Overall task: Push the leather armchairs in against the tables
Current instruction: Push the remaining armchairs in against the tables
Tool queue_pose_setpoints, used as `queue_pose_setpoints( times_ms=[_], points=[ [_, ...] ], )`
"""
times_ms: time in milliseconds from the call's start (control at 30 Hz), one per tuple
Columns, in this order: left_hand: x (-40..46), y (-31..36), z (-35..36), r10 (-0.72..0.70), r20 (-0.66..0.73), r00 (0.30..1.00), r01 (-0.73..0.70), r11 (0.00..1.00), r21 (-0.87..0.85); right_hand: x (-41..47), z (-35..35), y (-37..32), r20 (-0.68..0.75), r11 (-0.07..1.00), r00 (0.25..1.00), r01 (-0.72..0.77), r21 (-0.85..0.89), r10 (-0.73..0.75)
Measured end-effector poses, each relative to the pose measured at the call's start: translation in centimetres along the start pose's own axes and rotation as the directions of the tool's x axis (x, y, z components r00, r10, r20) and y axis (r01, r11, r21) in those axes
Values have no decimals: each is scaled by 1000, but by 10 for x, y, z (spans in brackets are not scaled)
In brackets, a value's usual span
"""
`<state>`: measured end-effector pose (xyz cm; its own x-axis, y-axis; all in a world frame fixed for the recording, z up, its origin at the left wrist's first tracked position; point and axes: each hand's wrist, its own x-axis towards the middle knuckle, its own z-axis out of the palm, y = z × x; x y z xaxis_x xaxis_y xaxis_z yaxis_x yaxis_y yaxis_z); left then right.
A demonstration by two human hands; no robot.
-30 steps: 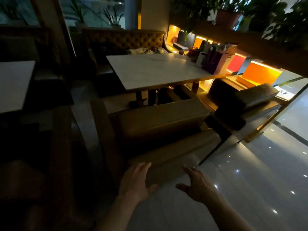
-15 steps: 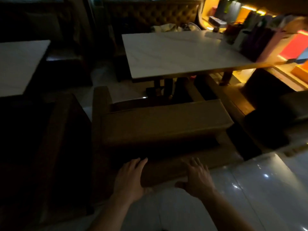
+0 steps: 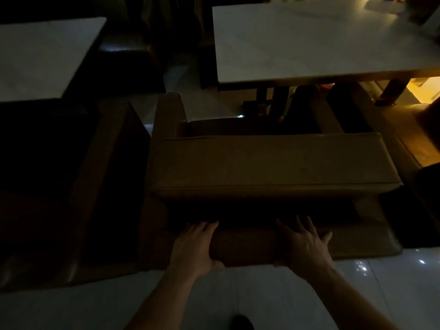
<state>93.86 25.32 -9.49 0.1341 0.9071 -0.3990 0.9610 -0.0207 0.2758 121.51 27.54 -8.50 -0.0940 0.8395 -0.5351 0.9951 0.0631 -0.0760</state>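
Observation:
A tan leather armchair (image 3: pixel 273 163) stands with its back toward me, facing a white-topped table (image 3: pixel 309 39). A gap of floor shows between the seat front and the table edge. My left hand (image 3: pixel 194 246) grips the top rear edge of the chair's back, thumb under the rim. Beside it, my right hand (image 3: pixel 306 244) lies on the same rim with fingers spread over the top. A second, darker armchair (image 3: pixel 95 186) sits to the left, in front of another white table (image 3: pixel 40 55).
Dark upholstered seating (image 3: pixel 133 44) lies beyond the tables. A wooden platform (image 3: pixel 404 139) with warm yellow light runs along the right. Glossy pale floor tiles (image 3: pixel 214 301) spread under my arms. The table's pedestal legs (image 3: pixel 271 98) stand ahead of the chair seat.
My view has tilted down and drawn closer to the chair. Both hands went from hovering behind the chair back to resting on its rear rim.

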Motion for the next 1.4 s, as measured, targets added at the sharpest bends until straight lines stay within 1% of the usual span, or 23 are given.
queue_pose_setpoints(
  times_ms=[100,333,533,700,833,1033,1200,1400],
  points=[
    [0,-9,7,16,-4,1000,-16,999,-29,-3,1,-2,-32,1000,999,9,-16,-10],
    [-7,-13,10,41,-78,996,-46,997,-61,-8,6,-10,-62,1000,998,10,-13,-10],
    [-23,-30,13,16,-83,996,-22,997,-80,-19,23,-25,-71,1000,997,23,7,-23],
    [-48,-54,14,17,-102,995,-25,997,-79,-37,40,-55,-56,999,998,20,30,-18],
    [-77,-75,18,4,-116,993,-13,997,-72,-58,56,-82,-11,999,1000,7,40,-6],
    [-118,-96,31,-2,-137,991,-9,996,-83,-85,76,-103,36,999,999,10,43,-11],
    [-131,-105,35,25,-104,994,-35,995,-91,-95,83,-108,55,999,998,8,53,-11],
    [-123,-112,31,39,-53,998,-44,994,-103,-90,72,-113,98,998,995,-19,53,14]
  ],
)
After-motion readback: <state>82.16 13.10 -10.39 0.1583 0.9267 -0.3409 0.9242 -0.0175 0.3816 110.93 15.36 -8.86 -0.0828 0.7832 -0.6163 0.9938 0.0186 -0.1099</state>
